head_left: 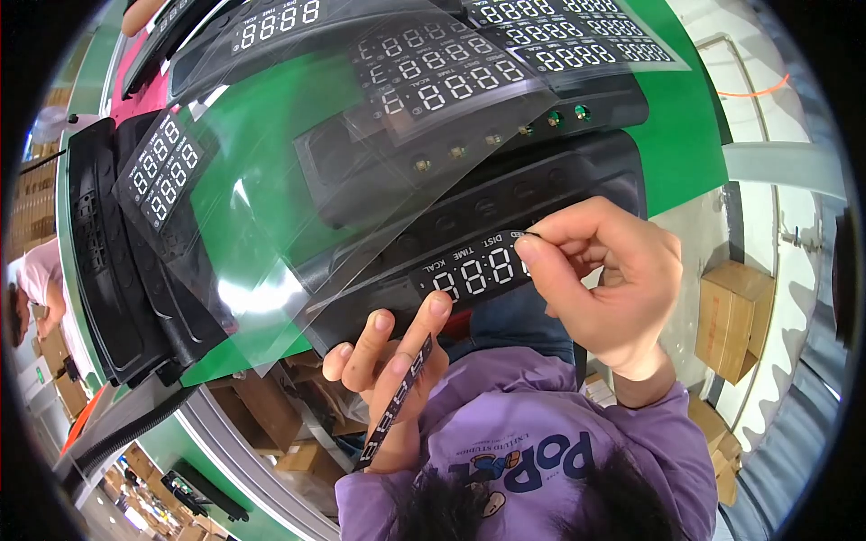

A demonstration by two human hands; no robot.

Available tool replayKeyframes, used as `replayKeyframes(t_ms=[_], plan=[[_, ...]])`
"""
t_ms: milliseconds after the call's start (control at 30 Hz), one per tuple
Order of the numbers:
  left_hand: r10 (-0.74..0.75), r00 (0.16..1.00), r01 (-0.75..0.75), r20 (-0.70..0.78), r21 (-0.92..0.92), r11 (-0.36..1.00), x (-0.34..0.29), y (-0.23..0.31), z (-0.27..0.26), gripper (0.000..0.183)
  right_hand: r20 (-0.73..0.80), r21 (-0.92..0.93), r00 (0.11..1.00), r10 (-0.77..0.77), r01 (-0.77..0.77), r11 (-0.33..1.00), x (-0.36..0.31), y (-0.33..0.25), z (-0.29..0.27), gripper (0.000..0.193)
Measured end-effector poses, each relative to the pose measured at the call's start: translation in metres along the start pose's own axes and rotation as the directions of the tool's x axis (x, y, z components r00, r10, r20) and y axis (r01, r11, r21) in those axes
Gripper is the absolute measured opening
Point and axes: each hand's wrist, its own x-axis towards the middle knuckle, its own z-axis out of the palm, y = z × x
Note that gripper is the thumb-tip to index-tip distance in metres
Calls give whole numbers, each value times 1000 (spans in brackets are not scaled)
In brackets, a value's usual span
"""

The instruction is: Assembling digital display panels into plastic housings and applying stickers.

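Digit strip lies on the black panel. Looks thin, light, bendy, probably slick; would crease easily. Hold by edges/corners. Right hand at its 2 o'clock: wrist bent, thumb and index pinched closed on that end. Left hand at 7 o'clock, fingers half-spread, second strip across them; can't tell if gripped.

A brown cardboard box stands to the right of the green table. An orange cord curves at upper right, folded blue fabric lines the lower right, and a person in pink shows at far left.
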Motion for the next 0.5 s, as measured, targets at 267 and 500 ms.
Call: replayKeyframes(t_ms=[267,500], plan=[[25,1000,-25,-7,17,1000,0,-4,0,25,18,-93,986,-165,166,982,4,2,0,9],[25,1000,-25,4,54,998,0,-3,-4,18,16,-272,963,-270,264,925,1,2,2,15]])
